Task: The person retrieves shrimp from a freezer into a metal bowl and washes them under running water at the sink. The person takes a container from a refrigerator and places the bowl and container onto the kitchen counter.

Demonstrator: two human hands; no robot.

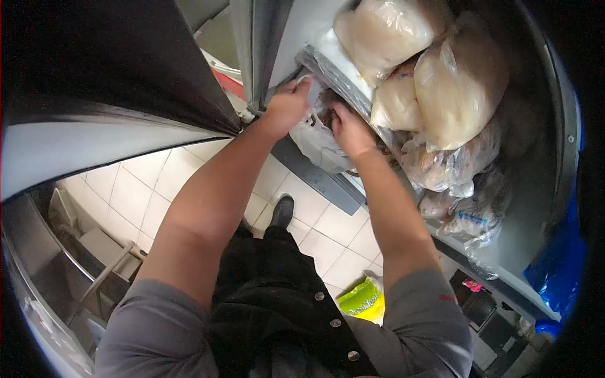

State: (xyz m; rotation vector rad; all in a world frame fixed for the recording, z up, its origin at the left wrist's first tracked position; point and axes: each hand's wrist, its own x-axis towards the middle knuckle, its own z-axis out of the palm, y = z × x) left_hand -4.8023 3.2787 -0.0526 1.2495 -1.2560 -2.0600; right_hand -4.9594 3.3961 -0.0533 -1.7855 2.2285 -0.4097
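A white plastic bag [320,146] hangs at the front of the fridge or freezer, its mouth turned up towards me. My left hand [290,107] is closed on the bag's rim near its handle and holds that side up. Over the opening is my right hand [351,130], fingers curled down at the mouth of the bag; its fingertips are partly hidden. Something dark and brownish shows inside the bag between my hands, too unclear to name. Right beside my right hand runs the shelf edge [353,82], wrapped in clear plastic.
Large clear bags of pale contents [463,88] are piled on the shelf, with smaller knotted bags [450,160] below them. A dark door [113,57] stands open on the left. Blue plastic [558,258] hangs at right. A green-yellow packet [364,301] lies low on the tiled floor [328,246].
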